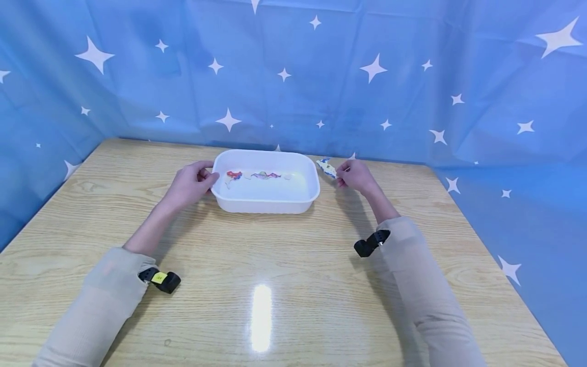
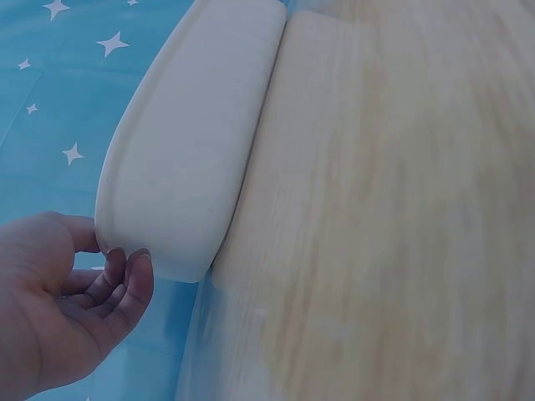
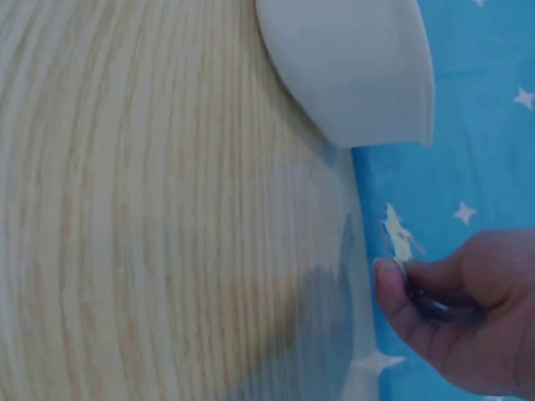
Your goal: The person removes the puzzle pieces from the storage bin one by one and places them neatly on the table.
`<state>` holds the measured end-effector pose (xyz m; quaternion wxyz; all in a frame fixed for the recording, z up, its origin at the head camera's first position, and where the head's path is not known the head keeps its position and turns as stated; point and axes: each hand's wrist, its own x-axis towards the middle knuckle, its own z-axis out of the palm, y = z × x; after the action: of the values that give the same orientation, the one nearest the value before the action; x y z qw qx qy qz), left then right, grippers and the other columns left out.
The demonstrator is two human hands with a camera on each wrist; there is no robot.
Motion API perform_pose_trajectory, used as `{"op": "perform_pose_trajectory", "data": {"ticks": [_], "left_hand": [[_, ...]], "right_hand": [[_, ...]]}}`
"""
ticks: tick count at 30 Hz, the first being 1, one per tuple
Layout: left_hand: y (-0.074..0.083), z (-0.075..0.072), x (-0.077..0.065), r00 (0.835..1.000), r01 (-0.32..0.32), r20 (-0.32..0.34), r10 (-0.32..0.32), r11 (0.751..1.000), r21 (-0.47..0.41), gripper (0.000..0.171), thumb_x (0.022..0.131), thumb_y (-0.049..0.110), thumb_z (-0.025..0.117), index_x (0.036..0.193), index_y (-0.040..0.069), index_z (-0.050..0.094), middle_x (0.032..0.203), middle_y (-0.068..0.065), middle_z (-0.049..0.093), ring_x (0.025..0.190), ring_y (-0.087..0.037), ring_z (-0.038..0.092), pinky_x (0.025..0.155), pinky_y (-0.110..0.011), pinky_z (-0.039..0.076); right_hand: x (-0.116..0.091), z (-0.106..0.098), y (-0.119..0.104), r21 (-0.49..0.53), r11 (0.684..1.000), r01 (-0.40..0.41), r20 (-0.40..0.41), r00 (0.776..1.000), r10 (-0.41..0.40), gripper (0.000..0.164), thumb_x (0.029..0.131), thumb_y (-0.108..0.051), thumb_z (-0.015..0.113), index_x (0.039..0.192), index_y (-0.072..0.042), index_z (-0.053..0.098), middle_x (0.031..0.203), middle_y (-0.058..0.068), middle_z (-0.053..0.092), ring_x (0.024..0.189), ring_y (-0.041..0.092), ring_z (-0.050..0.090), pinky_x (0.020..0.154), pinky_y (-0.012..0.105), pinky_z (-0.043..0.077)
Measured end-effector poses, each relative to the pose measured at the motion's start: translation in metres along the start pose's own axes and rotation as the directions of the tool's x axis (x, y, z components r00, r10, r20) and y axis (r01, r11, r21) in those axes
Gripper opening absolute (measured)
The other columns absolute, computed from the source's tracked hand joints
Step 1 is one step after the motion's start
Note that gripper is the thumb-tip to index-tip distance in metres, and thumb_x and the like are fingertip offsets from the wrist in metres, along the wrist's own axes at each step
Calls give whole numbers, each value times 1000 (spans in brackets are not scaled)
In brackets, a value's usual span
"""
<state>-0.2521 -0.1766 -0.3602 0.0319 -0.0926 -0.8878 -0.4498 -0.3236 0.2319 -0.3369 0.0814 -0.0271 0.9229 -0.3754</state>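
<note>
A white plastic basin [image 1: 266, 206] stands on the table toward its back edge. At the basin's left end my left hand [image 1: 190, 183] grips the rim, thumb over the edge and fingers outside; the left wrist view shows that hand [image 2: 79, 301] at the basin's outer wall [image 2: 180, 142]. To the right of the basin my right hand [image 1: 356, 176] pinches a thin, ragged-edged scrap [image 1: 327, 167], whitish with blue and yellow marks, between thumb and fingers. It shows pale in the right wrist view, beyond the fingertips. Inside the basin lie a red-and-blue scrap [image 1: 234, 175] and a purple-and-green scrap [image 1: 266, 175].
The wood-grain table [image 1: 284, 260] stretches in front of the basin, with a bright light reflection on it. A blue curtain [image 1: 293, 97] with white stars hangs right behind the table's back edge and along both sides. Each sleeve carries a black wrist camera [image 1: 372, 243].
</note>
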Motion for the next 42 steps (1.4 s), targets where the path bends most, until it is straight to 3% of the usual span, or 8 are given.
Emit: {"op": "perform_pose_trajectory", "data": {"ticks": [6, 13, 20, 26, 37, 42], "left_hand": [[2, 0, -1, 1000, -10, 5, 10, 999, -31, 44, 104, 14, 56, 140, -10, 50, 92, -17, 60, 81, -35, 64, 58, -21, 49], [3, 1, 0, 1000, -14, 2, 14, 999, -40, 43, 104, 14, 56, 140, -9, 51, 91, -16, 60, 80, -35, 64, 57, -20, 49], [4, 1, 0, 1000, -9, 8, 9, 999, -42, 43, 104, 15, 56, 140, -9, 51, 92, -16, 60, 81, -35, 64, 57, -21, 49], [1, 2, 0, 1000, 3, 12, -3, 1000, -27, 43, 104, 15, 56, 140, -8, 50, 92, -17, 60, 83, -37, 62, 59, -22, 48], [2, -2, -1, 1000, 8, 19, -8, 1000, -16, 44, 105, 16, 54, 141, -8, 49, 93, -18, 59, 83, -36, 61, 58, -23, 48], [3, -2, -2, 1000, 14, 23, -14, 1000, -20, 45, 105, 17, 54, 142, -8, 49, 93, -18, 59, 84, -37, 61, 57, -24, 48]], "right_hand": [[2, 1, 6, 30, 999, -25, -1, 1000, 25, 25, 104, -3, 52, 114, 18, 62, 95, 25, 69, 77, 24, 71, 79, 36, 60], [4, 2, 14, -53, 998, -29, -22, 999, 28, 22, 100, -10, 63, 106, 11, 67, 84, 17, 72, 66, 15, 68, 68, 30, 59], [3, 1, 18, -70, 997, -34, 9, 999, 35, 22, 100, -13, 61, 103, 8, 64, 73, 9, 68, 56, 9, 61, 57, 24, 55], [1, -2, 19, -51, 998, -41, 24, 999, 42, 24, 102, -13, 59, 108, 9, 63, 75, 9, 68, 58, 11, 63, 59, 26, 56], [-5, -6, 9, 68, 998, 1, -29, 1000, 1, 29, 104, -15, 53, 120, 9, 59, 93, 23, 67, 70, 21, 65, 69, 36, 58], [-6, -6, -3, 64, 997, 38, -63, 997, -34, 31, 104, -17, 52, 121, 7, 59, 102, 29, 66, 75, 28, 69, 76, 42, 60]]}}
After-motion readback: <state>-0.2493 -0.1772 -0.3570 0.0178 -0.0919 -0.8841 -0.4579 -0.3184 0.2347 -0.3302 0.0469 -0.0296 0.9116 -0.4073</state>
